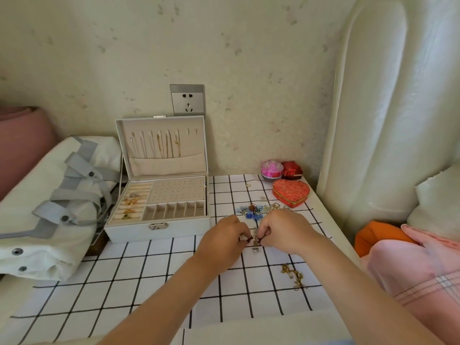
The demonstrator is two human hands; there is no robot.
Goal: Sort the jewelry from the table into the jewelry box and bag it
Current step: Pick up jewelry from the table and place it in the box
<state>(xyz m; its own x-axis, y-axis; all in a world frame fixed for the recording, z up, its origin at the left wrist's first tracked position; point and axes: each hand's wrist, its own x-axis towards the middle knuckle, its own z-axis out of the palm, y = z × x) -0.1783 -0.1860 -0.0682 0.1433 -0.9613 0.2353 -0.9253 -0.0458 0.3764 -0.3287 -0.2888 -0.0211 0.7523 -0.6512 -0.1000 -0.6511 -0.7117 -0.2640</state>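
A white jewelry box [159, 229] stands open at the table's back left, with necklaces hanging in its lid and several rings in its ring rolls. A pile of blue and silver jewelry [258, 210] lies on the checked cloth. Just in front of it, my left hand [224, 235] and my right hand [281, 229] meet, each pinching a small dark brown earring [254, 240] between the fingertips. A silver piece [255, 250] lies right below them. A gold chain [293, 276] lies at the right front. A white bag with grey straps [57, 207] rests left of the box.
A red heart-shaped box [291, 192], a pink round case [272, 168] and a small red box [292, 168] sit at the back right. A small ring [248, 185] lies near them. A wall socket [188, 99] is behind the box. Cushions and pink fabric [410, 265] crowd the right edge.
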